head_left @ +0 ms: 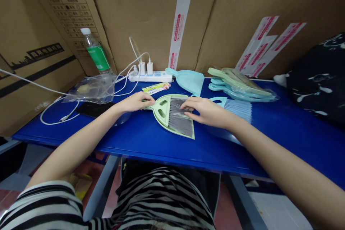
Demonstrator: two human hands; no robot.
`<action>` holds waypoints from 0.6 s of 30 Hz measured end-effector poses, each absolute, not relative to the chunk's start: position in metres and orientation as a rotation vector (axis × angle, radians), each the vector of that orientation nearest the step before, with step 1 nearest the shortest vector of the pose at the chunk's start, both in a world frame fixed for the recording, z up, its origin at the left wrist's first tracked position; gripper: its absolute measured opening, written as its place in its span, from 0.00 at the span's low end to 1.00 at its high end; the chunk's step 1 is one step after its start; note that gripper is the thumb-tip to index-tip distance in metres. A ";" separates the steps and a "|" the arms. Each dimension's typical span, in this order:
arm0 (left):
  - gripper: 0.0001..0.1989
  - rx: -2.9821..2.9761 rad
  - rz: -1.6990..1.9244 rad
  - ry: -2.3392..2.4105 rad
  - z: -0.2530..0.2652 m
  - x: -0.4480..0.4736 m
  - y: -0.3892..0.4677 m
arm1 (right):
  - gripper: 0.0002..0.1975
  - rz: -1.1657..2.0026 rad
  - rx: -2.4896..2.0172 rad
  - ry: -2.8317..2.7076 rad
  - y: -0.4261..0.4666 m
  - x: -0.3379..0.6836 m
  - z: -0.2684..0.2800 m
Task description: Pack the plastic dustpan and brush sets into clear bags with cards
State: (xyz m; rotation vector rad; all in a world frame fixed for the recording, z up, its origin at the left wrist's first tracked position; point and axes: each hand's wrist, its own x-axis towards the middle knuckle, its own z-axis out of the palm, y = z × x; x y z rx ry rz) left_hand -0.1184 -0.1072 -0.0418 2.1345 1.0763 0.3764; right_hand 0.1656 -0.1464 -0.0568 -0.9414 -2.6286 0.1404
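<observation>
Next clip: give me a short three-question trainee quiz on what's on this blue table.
1. True or false: the left hand is at the handle of the green dustpan.
2. What lies under the right hand? A) bottle B) grey brush C) power strip
3. Which thing stands upright at the table's back left?

Key: 1 true. 2 B, the grey brush in the dustpan. 3 The bottle.

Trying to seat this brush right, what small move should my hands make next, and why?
Probably press the grey brush flat with the right hand; it lies inside the green dustpan, whose handle the left hand steadies.
</observation>
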 end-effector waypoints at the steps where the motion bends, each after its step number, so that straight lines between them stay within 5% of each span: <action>1: 0.16 2.135 0.376 1.078 -0.042 -0.118 -0.107 | 0.11 0.139 -0.941 -2.631 -0.146 0.166 -0.057; 18: 0.17 2.171 0.346 1.038 -0.041 -0.120 -0.106 | 0.15 -0.029 -1.198 -2.588 -0.145 0.179 -0.042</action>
